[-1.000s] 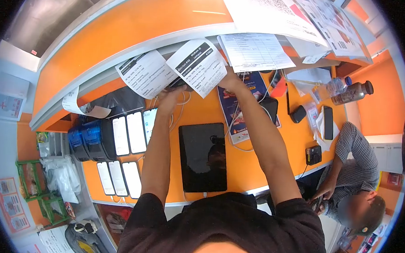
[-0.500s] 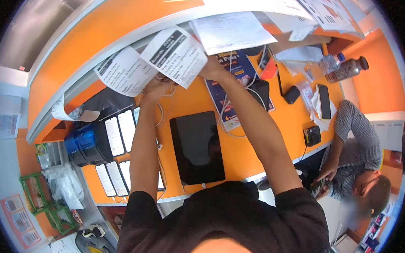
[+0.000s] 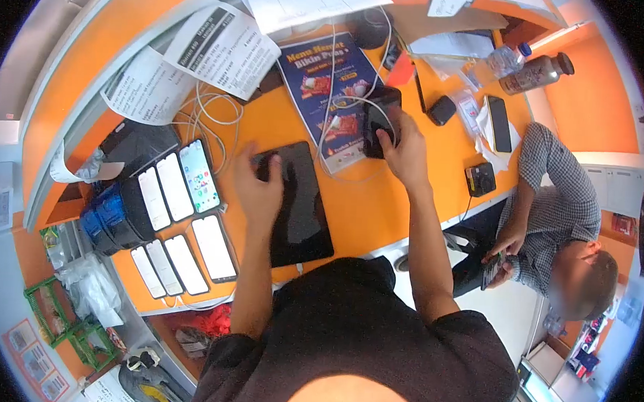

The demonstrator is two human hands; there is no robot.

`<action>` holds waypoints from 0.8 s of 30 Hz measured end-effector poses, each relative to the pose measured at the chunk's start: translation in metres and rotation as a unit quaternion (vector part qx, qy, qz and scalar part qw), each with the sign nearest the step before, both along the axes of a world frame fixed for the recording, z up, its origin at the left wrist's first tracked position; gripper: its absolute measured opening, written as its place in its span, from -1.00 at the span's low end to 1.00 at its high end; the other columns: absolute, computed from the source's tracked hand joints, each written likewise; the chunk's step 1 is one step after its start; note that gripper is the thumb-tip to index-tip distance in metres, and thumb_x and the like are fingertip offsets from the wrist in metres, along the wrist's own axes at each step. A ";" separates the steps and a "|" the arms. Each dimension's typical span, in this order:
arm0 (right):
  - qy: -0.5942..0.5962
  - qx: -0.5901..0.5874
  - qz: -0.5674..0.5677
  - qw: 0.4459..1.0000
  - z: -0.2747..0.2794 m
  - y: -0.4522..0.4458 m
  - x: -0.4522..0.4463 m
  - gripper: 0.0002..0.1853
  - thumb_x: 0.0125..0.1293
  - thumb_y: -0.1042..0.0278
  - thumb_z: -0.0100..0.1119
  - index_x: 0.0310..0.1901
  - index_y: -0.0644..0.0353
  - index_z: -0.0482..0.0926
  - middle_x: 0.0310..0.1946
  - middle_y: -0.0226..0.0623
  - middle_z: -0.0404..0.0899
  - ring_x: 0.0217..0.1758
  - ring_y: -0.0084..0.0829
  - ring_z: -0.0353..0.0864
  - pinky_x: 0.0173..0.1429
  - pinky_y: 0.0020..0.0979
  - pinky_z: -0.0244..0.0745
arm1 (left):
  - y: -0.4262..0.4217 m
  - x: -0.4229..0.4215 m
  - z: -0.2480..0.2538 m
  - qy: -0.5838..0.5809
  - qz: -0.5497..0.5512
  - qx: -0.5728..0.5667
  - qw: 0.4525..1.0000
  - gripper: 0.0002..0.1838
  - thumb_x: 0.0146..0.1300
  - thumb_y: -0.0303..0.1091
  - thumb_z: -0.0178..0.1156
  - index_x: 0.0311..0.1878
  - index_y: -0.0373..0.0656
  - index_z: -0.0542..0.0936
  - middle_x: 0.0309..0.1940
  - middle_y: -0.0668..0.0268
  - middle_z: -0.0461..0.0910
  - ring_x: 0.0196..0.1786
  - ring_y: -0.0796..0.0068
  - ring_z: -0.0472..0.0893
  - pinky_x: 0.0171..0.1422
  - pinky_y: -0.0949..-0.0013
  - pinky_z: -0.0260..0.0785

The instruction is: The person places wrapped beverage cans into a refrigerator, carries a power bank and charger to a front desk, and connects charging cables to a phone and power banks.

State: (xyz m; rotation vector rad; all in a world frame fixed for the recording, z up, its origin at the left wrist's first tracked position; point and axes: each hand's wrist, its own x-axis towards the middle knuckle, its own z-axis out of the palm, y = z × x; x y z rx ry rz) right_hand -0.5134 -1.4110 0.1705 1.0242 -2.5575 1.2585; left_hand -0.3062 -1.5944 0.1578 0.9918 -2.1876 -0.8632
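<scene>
My right hand (image 3: 406,151) has its fingers and thumb on a small black device (image 3: 376,120), its exact kind unclear, which rests on a blue menu poster (image 3: 311,69). A white cable (image 3: 332,78) loops over the poster and around the device. Slightly blurred, my left hand (image 3: 257,190) hovers at the left edge of a black tablet (image 3: 303,214), thumb and fingers apart and holding nothing. The tablet lies dark-screened on the orange desk. Several phones with lit screens, one a phone with a colourful screen (image 3: 200,176), lie in two rows left of my left forearm.
Printed paper slips (image 3: 224,50) hang from the shelf edge. On the right are a brown bottle (image 3: 536,74), a clear plastic bottle (image 3: 504,65), a black phone (image 3: 498,124) and a small black box (image 3: 480,179). A seated person (image 3: 563,192) holds a phone beside the desk.
Both hands have come back from behind the hanging slips. My right hand has moved onto the black device, my left to the tablet's edge. The view has shifted, showing more of the poster.
</scene>
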 end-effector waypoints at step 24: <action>-0.472 -0.097 0.011 0.876 -0.028 0.086 0.065 -0.75 0.25 0.40 0.18 -0.06 0.30 0.53 -0.14 -0.14 0.58 -0.25 -0.22 0.64 -0.10 -0.29 0.57 | 0.140 -0.062 -0.015 -0.086 -0.246 0.202 0.944 -0.80 0.14 -0.35 0.16 -0.43 -0.29 0.64 -0.61 0.00 0.56 -0.47 0.01 0.61 -0.36 0.15 0.39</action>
